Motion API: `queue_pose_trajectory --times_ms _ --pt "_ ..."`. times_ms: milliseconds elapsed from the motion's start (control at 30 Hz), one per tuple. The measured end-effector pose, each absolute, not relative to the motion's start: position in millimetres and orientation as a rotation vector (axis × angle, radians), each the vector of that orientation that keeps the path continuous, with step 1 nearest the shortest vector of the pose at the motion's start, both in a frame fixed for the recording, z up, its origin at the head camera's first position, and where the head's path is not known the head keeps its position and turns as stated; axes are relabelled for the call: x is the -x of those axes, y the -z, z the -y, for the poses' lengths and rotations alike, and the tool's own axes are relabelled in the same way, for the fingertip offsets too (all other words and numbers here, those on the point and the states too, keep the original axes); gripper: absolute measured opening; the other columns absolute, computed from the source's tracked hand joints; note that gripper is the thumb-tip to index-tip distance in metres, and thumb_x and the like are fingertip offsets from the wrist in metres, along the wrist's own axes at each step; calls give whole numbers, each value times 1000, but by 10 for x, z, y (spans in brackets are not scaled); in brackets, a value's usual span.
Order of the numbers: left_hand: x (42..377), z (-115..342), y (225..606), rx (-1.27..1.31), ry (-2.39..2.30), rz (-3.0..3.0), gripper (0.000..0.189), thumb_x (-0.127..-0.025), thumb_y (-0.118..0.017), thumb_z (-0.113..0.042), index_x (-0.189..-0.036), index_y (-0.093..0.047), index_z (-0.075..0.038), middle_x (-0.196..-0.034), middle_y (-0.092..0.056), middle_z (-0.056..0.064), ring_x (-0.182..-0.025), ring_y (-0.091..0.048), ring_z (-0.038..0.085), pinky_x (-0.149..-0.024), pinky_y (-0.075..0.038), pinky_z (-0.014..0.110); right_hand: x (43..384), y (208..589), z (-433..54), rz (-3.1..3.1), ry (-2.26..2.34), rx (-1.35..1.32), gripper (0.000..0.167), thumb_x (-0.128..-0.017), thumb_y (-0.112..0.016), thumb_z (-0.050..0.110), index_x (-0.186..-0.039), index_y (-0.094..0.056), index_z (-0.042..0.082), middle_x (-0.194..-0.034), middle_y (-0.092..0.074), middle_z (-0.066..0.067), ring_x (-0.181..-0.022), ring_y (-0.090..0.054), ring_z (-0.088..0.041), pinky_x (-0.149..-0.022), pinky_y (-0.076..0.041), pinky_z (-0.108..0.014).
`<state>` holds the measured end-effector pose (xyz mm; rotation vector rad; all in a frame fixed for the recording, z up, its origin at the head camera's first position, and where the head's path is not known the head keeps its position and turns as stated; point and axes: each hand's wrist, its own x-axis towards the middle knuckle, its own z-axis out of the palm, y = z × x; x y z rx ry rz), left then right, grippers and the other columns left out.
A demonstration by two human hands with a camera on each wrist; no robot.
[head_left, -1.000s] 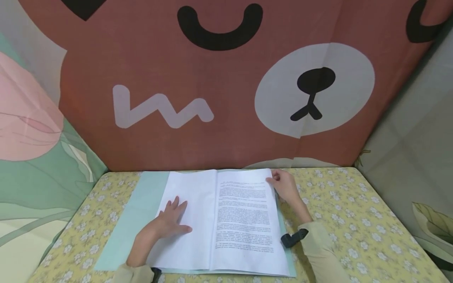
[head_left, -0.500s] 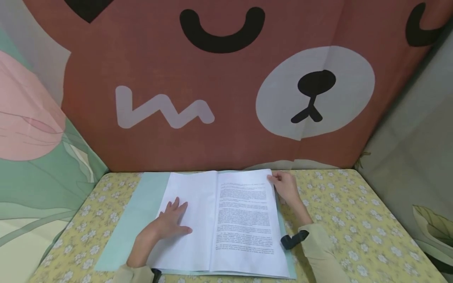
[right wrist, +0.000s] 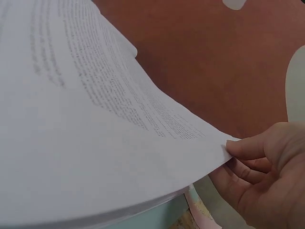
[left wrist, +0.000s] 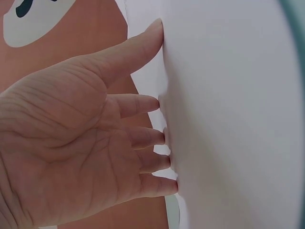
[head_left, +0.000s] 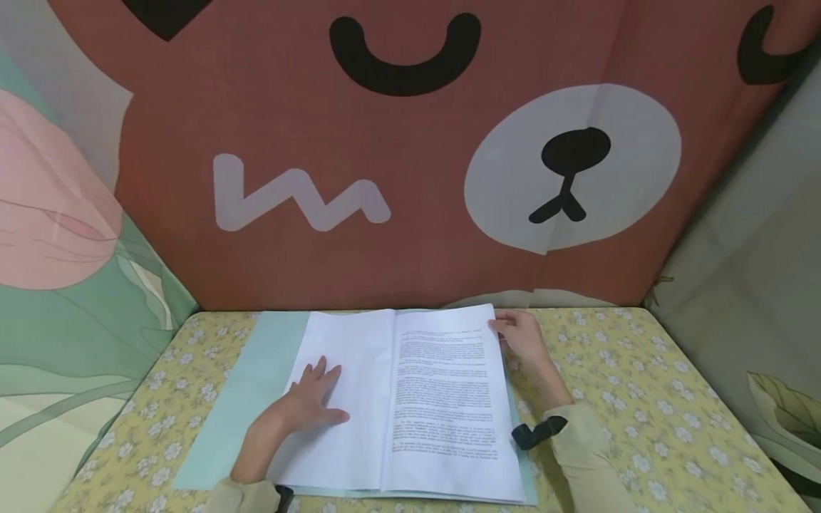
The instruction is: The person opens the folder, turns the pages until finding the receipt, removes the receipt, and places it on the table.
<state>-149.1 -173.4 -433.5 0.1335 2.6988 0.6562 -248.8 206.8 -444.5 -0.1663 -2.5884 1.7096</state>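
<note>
1. The open booklet (head_left: pixel 420 490) lies on the flowered worktop (head_left: pixel 641 420), against its far edge, directly in front of the person.
2. Its centre fold points away from the person, leaning slightly right at the far end; each page's long axis runs near to far, and the printed lines cross from side to side.
3. The left page (head_left: pixel 359 377) is blank, the right page (head_left: pixel 442 399) printed; a pale green cover (head_left: pixel 240 406) shows widely on the left and narrowly on the right.
4. The left hand (head_left: pixel 308 410) has its fingers (left wrist: pixel 145 137) spread wide, tips pressing on the left page.
5. The right hand (head_left: pixel 524 338) pinches the right page's far outer corner between thumb and fingers, holding it above the sheets beneath.
6. A brown bear-patterned backdrop (head_left: pixel 423 263) stands behind the worktop.
</note>
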Motion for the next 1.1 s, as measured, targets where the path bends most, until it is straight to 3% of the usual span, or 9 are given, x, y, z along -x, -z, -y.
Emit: queue_pose_trajectory --times_ms 533,700,900,1100 --pt "1495 1765 4322 -152 -668 -2717 89 -88 -83 -33 -157 -38 2 -167 -16 31 -153 -8 54 -118 -16 72 2494 4386 -2105 2590 -1818 183 34 -103 -61 10 -131 -64 -9 -112 -72 -22 -83 -70 -18 -75 -59 -34" --pt "1502 1756 4335 -140 -656 -2717 90 -88 -83 -33 -158 -39 1 -167 -16 31 -153 -9 53 -118 -17 72 2498 4404 -2131 2543 -1935 215 35 -102 -63 11 -131 -63 -8 -116 -71 -21 -82 -69 -15 -71 -58 -28" --pt "1494 1749 4358 -100 -629 -2709 90 -88 -83 -34 -158 -39 -1 -168 -17 29 -154 -9 52 -118 -18 71 2494 4418 -2156 2431 -2163 195 37 -103 -63 9 -133 -60 -11 -105 -73 -13 -80 -70 -13 -65 -57 -24" --pt "1491 1755 4343 -136 -629 -2719 90 -88 -83 -33 -158 -38 1 -167 -17 30 -153 -10 53 -119 -18 70 2478 4396 -2187 2213 -2541 121 40 -103 -63 4 -137 -55 -13 -99 -74 -5 -88 -72 -13 -72 -60 -23"
